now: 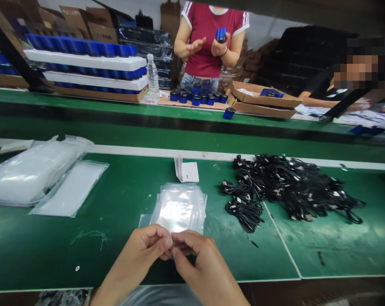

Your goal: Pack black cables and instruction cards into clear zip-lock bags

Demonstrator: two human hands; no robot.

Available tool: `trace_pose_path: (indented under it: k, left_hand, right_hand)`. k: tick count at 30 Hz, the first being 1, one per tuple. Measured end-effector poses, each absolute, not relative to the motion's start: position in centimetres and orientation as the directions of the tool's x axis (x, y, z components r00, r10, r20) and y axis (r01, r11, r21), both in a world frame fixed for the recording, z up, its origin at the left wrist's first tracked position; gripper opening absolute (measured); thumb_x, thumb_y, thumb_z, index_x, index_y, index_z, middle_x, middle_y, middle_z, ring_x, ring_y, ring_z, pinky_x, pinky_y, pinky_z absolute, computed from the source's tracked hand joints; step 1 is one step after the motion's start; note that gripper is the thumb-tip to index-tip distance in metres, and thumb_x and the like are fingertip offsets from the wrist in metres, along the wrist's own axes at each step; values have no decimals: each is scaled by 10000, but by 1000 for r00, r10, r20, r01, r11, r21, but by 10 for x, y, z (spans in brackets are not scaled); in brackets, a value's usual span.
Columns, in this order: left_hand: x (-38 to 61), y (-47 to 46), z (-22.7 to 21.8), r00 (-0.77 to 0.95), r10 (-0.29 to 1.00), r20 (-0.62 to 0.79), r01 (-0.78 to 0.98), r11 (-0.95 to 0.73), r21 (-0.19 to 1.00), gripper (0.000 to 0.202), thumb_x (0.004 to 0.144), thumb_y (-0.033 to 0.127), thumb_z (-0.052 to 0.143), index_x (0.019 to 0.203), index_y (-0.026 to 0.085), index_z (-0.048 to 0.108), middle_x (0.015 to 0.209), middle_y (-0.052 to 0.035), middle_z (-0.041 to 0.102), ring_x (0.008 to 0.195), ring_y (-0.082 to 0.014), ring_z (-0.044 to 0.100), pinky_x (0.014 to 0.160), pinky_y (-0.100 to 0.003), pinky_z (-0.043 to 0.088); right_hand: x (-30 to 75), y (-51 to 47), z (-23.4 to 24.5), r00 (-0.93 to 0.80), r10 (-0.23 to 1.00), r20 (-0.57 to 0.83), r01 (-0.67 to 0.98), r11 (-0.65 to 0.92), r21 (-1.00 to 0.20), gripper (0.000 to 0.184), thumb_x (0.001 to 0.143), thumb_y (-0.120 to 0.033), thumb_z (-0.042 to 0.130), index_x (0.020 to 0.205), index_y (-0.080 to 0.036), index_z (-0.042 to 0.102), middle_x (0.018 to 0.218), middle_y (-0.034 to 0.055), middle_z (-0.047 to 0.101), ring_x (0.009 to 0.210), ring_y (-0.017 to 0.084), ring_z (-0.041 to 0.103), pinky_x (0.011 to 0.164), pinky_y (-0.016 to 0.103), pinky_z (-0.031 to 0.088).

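- Clear bag (pixel 175 225): top of the bag stack (pixel 195 197), lying flat on the green table (pixel 52 246), its near edge up in the hands.
- L hand (pixel 141 250) & R hand (pixel 202 263): together, fingertips meeting, both pinched shut on that near edge. Thumb-vs-finger grip looks suited to thin slippery film, prob. to get one layer apart from the rest. Can't tell if the mouth is open.
- Stack sits right in front of the body, so the bags come to hand w/o a stretch.
- White cards (pixel 188 171): just behind the stack, a small pile leaning up, easy to pick singly.
- Black cable pile (pixel 291 187): right of the stack, near but apart. Coiled bundles in a loose heap, R-hand side.
- Bigger plastic packs (pixel 29 174): well left of the stack, laid overlapping, looks like stock kept off the work spot.
- Beyond the stack, across the green belt: a co-worker in a red top stands w/ a blue jar (pixel 221 35) held up in one hand, other hand open beside it.
- More blue jars (pixel 197 97) grouped on cardboard below that person; open carton (pixel 262 100) to their right, water bottle (pixel 153 76) to their left.
- Far behind-left of the stack: white trays (pixel 84 61) stacked, w/ rows of blue jars.
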State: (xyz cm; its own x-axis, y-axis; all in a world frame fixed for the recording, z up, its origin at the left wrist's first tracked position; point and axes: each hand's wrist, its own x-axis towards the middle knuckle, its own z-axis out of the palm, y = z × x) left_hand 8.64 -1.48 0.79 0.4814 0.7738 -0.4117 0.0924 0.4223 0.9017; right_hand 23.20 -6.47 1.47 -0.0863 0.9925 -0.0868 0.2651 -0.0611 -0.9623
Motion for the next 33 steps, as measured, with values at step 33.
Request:
trace_pose_path:
  k: [33]
  left_hand:
    - [84,-24,1,409,895,-175,398,-3,917,180,792,318,588,846,219,728,757,-8,688,684,-151,636,624,-211,515]
  right_hand:
    - [243,-54,-1,-68,965,-252,62,-248,-967,228,817,-293,559,705,-133,675,621,18,637,575,117,556,557,214,434]
